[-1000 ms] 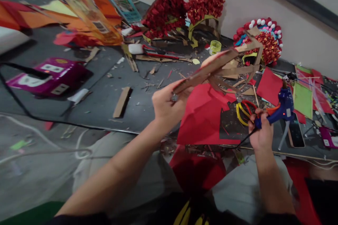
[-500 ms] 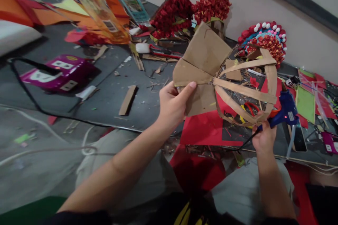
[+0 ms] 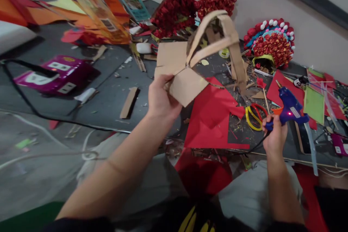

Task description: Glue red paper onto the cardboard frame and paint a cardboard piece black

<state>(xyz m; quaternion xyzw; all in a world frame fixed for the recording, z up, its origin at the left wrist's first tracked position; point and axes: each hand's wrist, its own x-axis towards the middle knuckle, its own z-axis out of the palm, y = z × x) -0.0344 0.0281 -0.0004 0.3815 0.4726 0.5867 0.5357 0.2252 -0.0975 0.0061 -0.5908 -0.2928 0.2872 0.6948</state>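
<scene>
the red sheet [image 3: 208, 132] lies on the dark table [image 3: 108, 98] near its front edge, and the cardboard frame [image 3: 187, 85] is held up above the sheet's far left part. the left hand [image 3: 163, 99], left of the red sheet, pinches the frame by its flat panels, the thumb lying against the cardboard and the other fingers partly hidden by it. the frame's bent strips fan away from the panels, rising beyond the sheet and joining a wider crosswise band. to the right of the red sheet, the right hand [image 3: 274, 136] is closed round the handle of the blue glue gun [image 3: 289, 105], which is tilted with its nozzle pointing away from the person; a small red light glows on its body and a clear glue stick [image 3: 311, 150] sticks out of its back. between the sheet and the right hand are scissors [image 3: 252, 119] with yellow and red handles. a phone [image 3: 303, 139] and a green panel [image 3: 314, 105] are farther right of the sheet. to its left are a loose cardboard strip [image 3: 129, 103] and, well apart, a purple power socket box [image 3: 58, 74]. beyond it, toward the wall, stand two dark red ruffled pieces [image 3: 175, 12] and, farther right, a rounded ornament [image 3: 272, 43] edged with red and white balls.
</scene>
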